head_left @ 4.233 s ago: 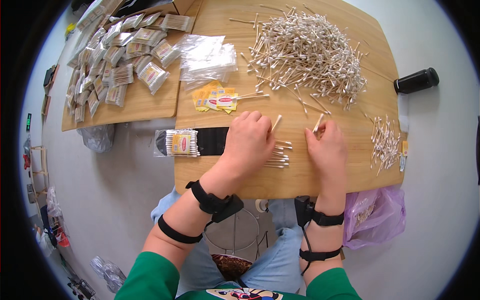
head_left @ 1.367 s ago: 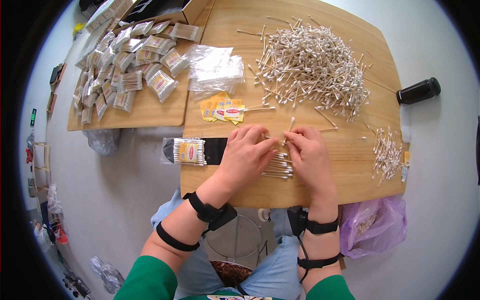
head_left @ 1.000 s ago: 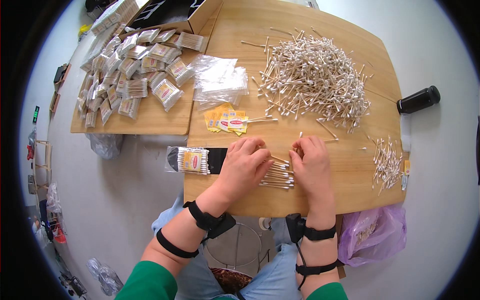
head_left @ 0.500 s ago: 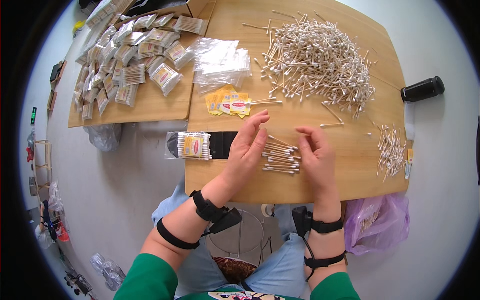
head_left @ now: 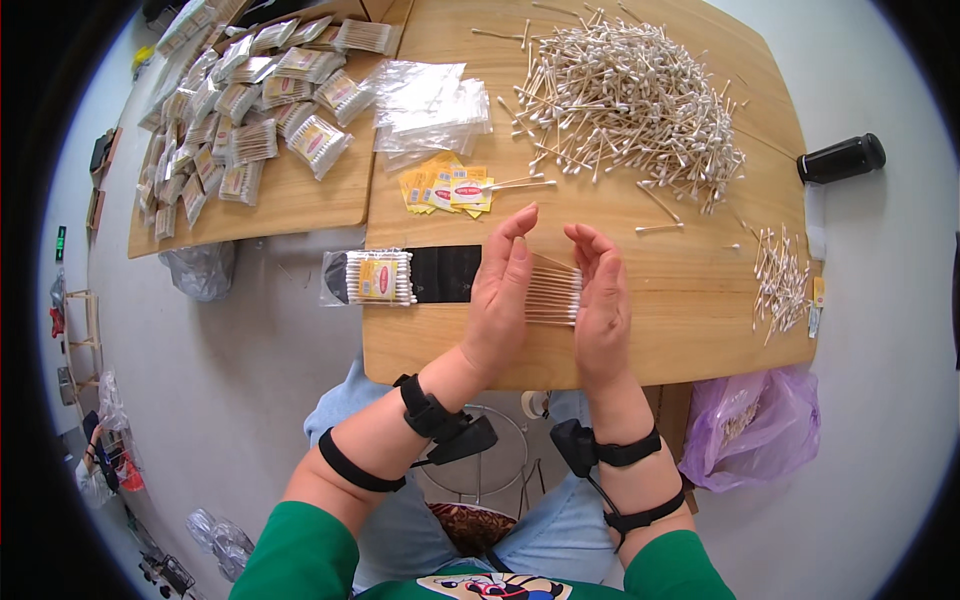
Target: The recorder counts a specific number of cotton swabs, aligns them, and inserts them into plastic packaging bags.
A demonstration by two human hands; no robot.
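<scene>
A row of cotton swabs (head_left: 553, 290) lies side by side on the table between my hands. My left hand (head_left: 502, 290) stands on edge at the swabs' left ends, fingers stretched out. Against their right ends rests my right hand (head_left: 603, 300), also upright with its fingers extended. Left of my left hand runs a flat black strip (head_left: 444, 274), partly inside a clear bag (head_left: 333, 280) that holds a row of swabs and a yellow card (head_left: 378, 279). Yellow cards (head_left: 440, 186) are fanned out beyond my left hand, with two loose swabs on them.
A big heap of swabs (head_left: 630, 100) covers the far right, and a smaller pile (head_left: 780, 280) lies near the right edge. Empty clear bags (head_left: 425, 105) lie beside filled packets (head_left: 255, 140). A black bottle (head_left: 842, 158) sticks out past the edge; a purple bag (head_left: 750, 430) hangs below.
My right hand has moved left and turned on edge against the swab ends. The swabs, uneven before, now lie in a tighter, more even row. The view has shifted slightly.
</scene>
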